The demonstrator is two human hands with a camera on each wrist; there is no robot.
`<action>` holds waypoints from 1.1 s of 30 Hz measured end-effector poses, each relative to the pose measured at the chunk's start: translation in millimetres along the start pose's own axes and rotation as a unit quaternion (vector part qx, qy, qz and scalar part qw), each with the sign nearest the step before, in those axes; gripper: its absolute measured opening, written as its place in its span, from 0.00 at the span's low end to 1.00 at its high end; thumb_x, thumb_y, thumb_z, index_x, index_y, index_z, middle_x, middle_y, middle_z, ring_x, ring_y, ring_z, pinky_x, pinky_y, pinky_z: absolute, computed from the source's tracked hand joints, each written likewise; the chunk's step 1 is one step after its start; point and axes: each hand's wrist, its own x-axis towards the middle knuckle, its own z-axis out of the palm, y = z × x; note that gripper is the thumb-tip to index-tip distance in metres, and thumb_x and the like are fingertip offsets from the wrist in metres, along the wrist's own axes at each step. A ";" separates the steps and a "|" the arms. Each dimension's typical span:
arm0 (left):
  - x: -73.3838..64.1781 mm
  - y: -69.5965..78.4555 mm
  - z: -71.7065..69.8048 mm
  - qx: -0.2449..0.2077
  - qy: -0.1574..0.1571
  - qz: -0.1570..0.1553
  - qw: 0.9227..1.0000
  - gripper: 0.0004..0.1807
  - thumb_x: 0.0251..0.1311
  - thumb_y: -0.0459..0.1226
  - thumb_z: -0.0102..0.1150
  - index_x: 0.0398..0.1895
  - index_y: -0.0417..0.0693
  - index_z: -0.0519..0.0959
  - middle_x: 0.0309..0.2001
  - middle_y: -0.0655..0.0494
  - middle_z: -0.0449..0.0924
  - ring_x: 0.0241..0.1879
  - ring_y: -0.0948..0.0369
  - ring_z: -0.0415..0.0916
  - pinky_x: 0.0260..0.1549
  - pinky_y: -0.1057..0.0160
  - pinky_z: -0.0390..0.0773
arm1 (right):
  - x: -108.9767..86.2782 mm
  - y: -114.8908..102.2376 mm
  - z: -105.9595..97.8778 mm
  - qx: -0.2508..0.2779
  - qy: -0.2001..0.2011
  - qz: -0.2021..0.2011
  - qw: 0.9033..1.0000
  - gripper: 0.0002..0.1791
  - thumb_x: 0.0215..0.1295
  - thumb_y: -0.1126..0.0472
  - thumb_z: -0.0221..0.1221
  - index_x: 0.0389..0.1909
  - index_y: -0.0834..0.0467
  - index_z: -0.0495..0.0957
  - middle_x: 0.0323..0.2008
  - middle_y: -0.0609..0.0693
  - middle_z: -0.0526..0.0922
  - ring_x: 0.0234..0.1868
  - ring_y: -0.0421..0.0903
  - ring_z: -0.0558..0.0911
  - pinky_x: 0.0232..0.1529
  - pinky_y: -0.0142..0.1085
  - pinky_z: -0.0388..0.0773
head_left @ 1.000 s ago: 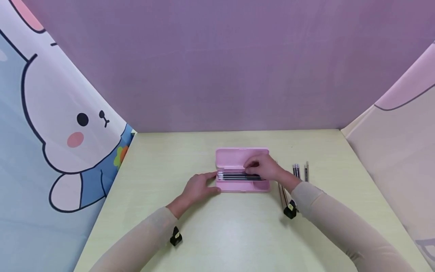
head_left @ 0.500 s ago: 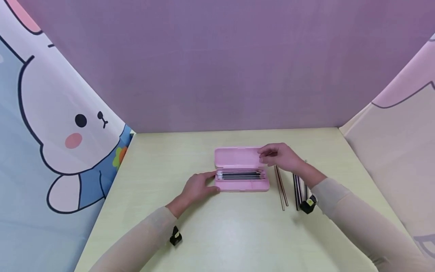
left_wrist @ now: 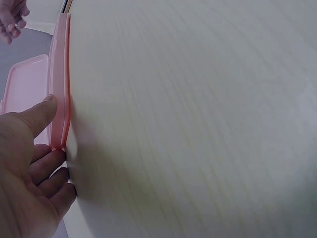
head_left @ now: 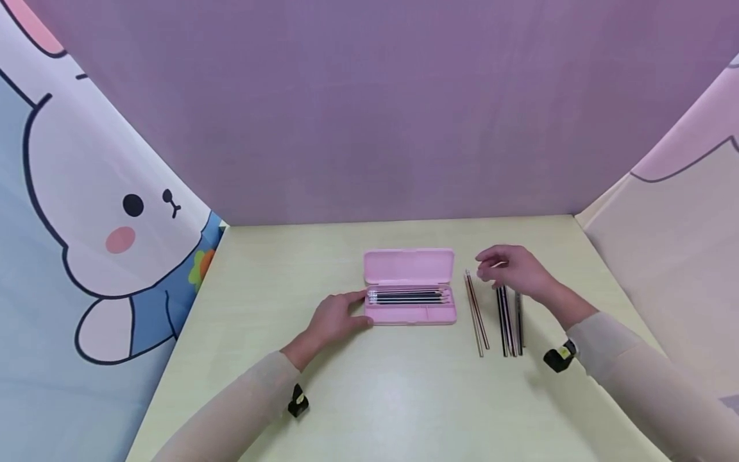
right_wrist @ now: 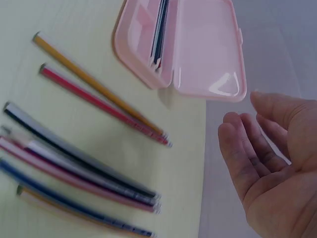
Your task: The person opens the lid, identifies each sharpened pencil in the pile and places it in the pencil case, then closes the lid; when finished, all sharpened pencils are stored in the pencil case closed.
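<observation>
A pink pencil case (head_left: 398, 314) lies on the table with its lid (head_left: 408, 266) folded back. Several pencils (head_left: 407, 297) fill its long rear compartment. My left hand (head_left: 333, 319) holds the case's left end, the thumb along the front side and the fingers round the end. Raised beyond the loose pencils, my right hand (head_left: 516, 268) has nothing between its loosely bent fingers. Right of the case lie a yellow pencil (right_wrist: 89, 74) and a red pencil (right_wrist: 89, 96), side by side. Farther right is a group of several more pencils (head_left: 506, 321), partly under the right hand in the head view.
The pale table (head_left: 381, 398) ends at a purple backdrop (head_left: 398, 128). Printed cloths hang on both sides, with a cartoon rabbit (head_left: 110, 212) on the left one. A small black device (head_left: 560, 356) is at the right wrist.
My right hand has moved from over the pencils in the case to the right, above the loose pencils. The left hand has stayed at the case.
</observation>
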 end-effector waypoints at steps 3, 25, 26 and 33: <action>0.5 0.0 -0.2 0.002 -0.001 -0.002 1.000 0.39 0.57 0.53 0.73 0.72 0.56 0.73 0.67 0.49 0.78 0.68 0.46 0.73 0.67 0.41 0.72 | -5.4 8.7 -4.7 -0.001 0.008 0.018 1.000 0.20 0.70 0.63 0.63 0.59 0.68 0.76 0.46 0.63 0.84 0.44 0.56 0.88 0.41 0.47 0.89; -5.8 -6.0 -0.5 0.002 -0.009 0.010 1.000 0.39 0.58 0.54 0.73 0.73 0.56 0.73 0.67 0.52 0.78 0.68 0.48 0.74 0.66 0.44 0.74 | -36.3 65.9 7.0 0.004 0.018 0.075 0.997 0.22 0.66 0.69 0.65 0.58 0.74 0.76 0.47 0.67 0.84 0.39 0.48 0.87 0.40 0.40 0.89; -6.0 -5.8 -0.8 0.001 -0.009 0.010 1.000 0.39 0.58 0.53 0.73 0.73 0.56 0.73 0.67 0.52 0.78 0.68 0.48 0.74 0.66 0.44 0.75 | -36.5 67.3 7.6 0.005 0.019 0.078 0.997 0.22 0.66 0.69 0.65 0.58 0.74 0.76 0.47 0.67 0.84 0.39 0.48 0.87 0.40 0.40 0.89; -7.2 -4.3 -2.4 0.000 -0.006 0.009 1.000 0.39 0.58 0.53 0.73 0.73 0.57 0.73 0.68 0.53 0.77 0.69 0.49 0.73 0.67 0.45 0.74 | -36.5 72.3 11.5 0.004 0.014 0.083 0.996 0.23 0.65 0.68 0.66 0.58 0.74 0.75 0.45 0.65 0.85 0.38 0.48 0.88 0.38 0.41 0.89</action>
